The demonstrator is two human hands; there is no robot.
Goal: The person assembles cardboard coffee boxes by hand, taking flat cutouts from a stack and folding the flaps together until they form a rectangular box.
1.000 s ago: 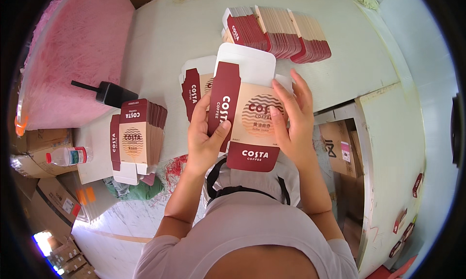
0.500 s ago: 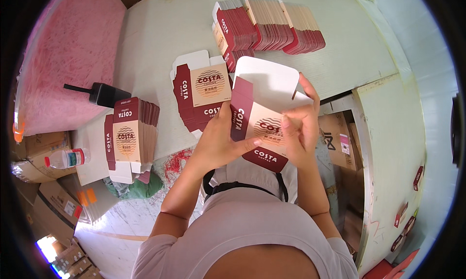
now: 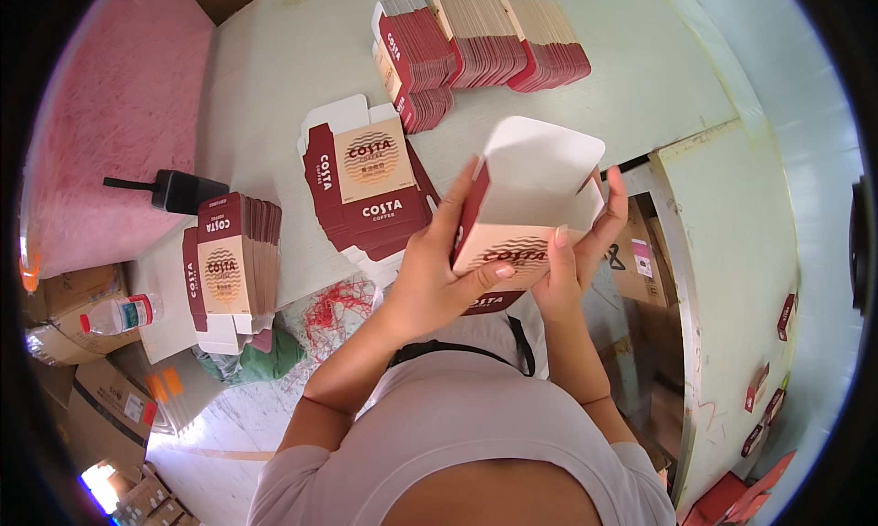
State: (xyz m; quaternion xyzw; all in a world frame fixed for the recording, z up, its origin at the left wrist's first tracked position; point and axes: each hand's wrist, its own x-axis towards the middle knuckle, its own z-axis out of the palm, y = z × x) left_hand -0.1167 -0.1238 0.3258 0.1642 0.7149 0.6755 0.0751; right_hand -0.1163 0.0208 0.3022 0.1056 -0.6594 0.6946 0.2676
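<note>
Between my two hands is a small maroon and beige carton (image 3: 526,238), squared open at its top, so its white inside and upright white flap show. My left hand (image 3: 434,265) grips its left side, thumb across the beige front and fingers behind the maroon side panel. On the right side my right hand (image 3: 572,261) holds it, thumb on the front and fingers around the right edge. The carton's lower end hangs above my lap, partly hidden by my hands. Left of it, a loose pile of flat cartons (image 3: 370,174) lies on the table.
Rows of stacked flat cartons (image 3: 480,41) stand at the table's back. Another carton stack (image 3: 238,261) sits near the left edge beside a black device (image 3: 187,192). A pink panel (image 3: 119,114) borders the left. A plastic bottle (image 3: 123,314) and cardboard boxes (image 3: 101,389) are lower left.
The carton has gone from nearly flat to opened out, its walls spread apart and its top tilted to the right. My right fingers have shifted along its right edge. The view has shifted slightly.
</note>
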